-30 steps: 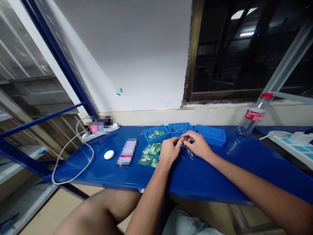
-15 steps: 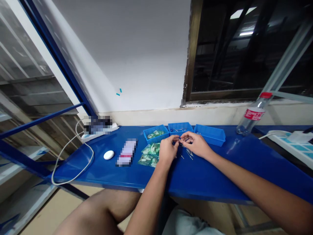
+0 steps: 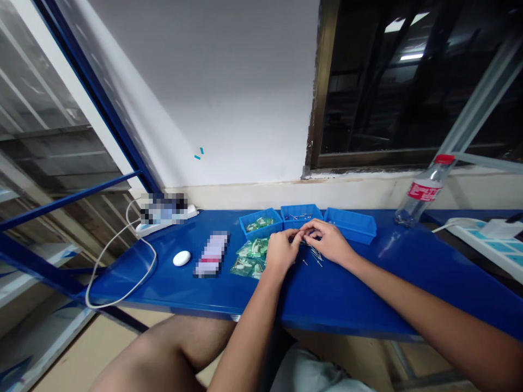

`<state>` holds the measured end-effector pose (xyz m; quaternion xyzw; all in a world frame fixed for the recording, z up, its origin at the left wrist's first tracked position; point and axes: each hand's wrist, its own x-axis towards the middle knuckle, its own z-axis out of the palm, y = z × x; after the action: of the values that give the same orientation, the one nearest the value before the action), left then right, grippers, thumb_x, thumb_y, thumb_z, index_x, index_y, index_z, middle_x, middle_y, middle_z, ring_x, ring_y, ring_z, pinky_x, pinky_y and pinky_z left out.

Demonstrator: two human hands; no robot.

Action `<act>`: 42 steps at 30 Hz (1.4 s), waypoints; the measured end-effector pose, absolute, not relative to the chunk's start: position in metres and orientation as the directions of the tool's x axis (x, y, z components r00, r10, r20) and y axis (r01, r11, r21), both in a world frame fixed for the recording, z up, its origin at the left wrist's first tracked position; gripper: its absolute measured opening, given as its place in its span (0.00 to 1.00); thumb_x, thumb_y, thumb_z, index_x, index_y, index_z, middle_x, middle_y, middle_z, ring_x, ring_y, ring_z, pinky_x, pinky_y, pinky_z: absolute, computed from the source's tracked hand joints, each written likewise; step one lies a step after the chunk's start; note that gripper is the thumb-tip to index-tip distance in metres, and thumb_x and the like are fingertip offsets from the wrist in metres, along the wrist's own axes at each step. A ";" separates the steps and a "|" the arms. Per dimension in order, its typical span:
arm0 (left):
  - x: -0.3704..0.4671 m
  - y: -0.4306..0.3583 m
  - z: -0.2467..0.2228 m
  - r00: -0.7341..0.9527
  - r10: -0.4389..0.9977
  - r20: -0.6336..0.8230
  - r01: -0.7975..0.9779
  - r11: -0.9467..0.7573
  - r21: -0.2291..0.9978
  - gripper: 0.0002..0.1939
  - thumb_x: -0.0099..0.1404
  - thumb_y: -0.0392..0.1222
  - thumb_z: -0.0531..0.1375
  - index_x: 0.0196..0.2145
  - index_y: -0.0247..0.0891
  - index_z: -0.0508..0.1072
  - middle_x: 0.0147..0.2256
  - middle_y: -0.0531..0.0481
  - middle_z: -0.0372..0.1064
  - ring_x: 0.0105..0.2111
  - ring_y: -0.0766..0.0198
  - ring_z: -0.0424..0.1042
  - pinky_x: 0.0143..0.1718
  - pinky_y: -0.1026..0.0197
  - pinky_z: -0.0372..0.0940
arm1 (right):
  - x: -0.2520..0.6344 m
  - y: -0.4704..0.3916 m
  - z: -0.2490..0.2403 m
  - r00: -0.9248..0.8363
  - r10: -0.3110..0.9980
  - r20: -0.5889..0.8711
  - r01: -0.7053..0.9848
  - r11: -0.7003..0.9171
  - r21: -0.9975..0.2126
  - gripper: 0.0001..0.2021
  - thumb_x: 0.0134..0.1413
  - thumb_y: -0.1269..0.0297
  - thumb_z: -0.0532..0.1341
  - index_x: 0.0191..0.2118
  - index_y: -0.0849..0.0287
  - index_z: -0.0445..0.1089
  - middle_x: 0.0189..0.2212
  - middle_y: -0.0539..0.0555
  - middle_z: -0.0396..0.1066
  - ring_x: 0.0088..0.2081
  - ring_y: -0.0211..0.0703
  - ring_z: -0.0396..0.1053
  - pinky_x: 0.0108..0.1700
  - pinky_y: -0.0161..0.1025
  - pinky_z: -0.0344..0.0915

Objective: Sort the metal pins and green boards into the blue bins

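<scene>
My left hand (image 3: 283,249) and my right hand (image 3: 326,239) meet at the fingertips over the blue table. Both are closed in a pinch; whatever lies between the fingers is too small and hidden to name. Beneath and beside my right hand lie several thin metal pins (image 3: 316,256), rivet-like in shape. Green-and-clear plastic packets (image 3: 248,257) with white pieces inside lie just left of my left hand. Behind the hands stand three blue bins: one with similar packets (image 3: 261,223), a middle bin (image 3: 301,209) with thin metal pieces, and a right bin (image 3: 355,226) partly behind my right hand.
A plastic bottle (image 3: 425,190) with a red cap stands at the back right, near a white power strip (image 3: 498,234). On the left are a white oval object (image 3: 182,258), a blurred-out flat item (image 3: 212,255), and a white cable (image 3: 118,302) looping over the table edge.
The fingertips of both hands have drawn slightly closer together, and the small blue spot between them is now covered. The surrounding things have stayed put.
</scene>
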<state>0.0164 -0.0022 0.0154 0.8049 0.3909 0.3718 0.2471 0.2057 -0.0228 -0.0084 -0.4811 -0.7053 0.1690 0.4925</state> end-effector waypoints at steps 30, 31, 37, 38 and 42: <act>0.017 -0.001 0.007 0.552 0.714 0.431 0.596 -0.699 0.395 0.15 0.76 0.46 0.57 0.51 0.40 0.80 0.50 0.44 0.80 0.49 0.52 0.77 0.56 0.52 0.70 | 0.274 -0.018 0.002 0.090 0.789 0.608 0.975 0.055 -0.215 0.07 0.64 0.63 0.59 0.37 0.54 0.74 0.32 0.58 0.77 0.39 0.57 0.72 0.44 0.50 0.68; 0.017 -0.001 0.008 0.548 0.717 0.431 0.597 -0.696 0.399 0.15 0.76 0.45 0.56 0.51 0.40 0.80 0.50 0.44 0.80 0.49 0.52 0.77 0.55 0.53 0.70 | 0.277 -0.017 0.002 0.101 0.793 0.600 0.976 0.038 -0.214 0.08 0.65 0.62 0.59 0.36 0.54 0.75 0.31 0.58 0.77 0.38 0.57 0.72 0.43 0.51 0.67; 0.016 -0.002 0.010 0.493 0.746 0.448 0.609 -0.663 0.435 0.15 0.77 0.46 0.54 0.49 0.41 0.80 0.48 0.44 0.80 0.49 0.53 0.77 0.55 0.54 0.69 | 0.265 -0.022 0.009 -0.039 0.746 0.665 0.949 0.236 -0.209 0.10 0.67 0.60 0.60 0.38 0.54 0.78 0.36 0.60 0.79 0.43 0.59 0.72 0.50 0.56 0.68; 0.016 -0.003 0.010 0.479 0.753 0.451 0.618 -0.654 0.436 0.15 0.78 0.46 0.54 0.49 0.41 0.80 0.47 0.44 0.80 0.49 0.53 0.77 0.55 0.54 0.69 | 0.260 -0.023 0.011 -0.086 0.754 0.651 0.927 0.300 -0.225 0.10 0.67 0.60 0.59 0.40 0.54 0.78 0.38 0.60 0.79 0.44 0.59 0.72 0.50 0.55 0.69; 0.015 -0.002 0.011 0.441 0.775 0.453 0.646 -0.624 0.439 0.14 0.77 0.44 0.55 0.49 0.41 0.79 0.46 0.44 0.80 0.48 0.53 0.77 0.55 0.55 0.69 | 0.238 -0.025 0.006 -0.338 0.784 0.521 0.826 0.512 -0.236 0.11 0.69 0.62 0.59 0.49 0.53 0.78 0.46 0.59 0.79 0.49 0.56 0.73 0.54 0.54 0.70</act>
<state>0.0153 -0.0024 0.0109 0.8427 0.4215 0.3193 0.1010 0.2375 -0.0252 0.0059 -0.4926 -0.8171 -0.0352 0.2974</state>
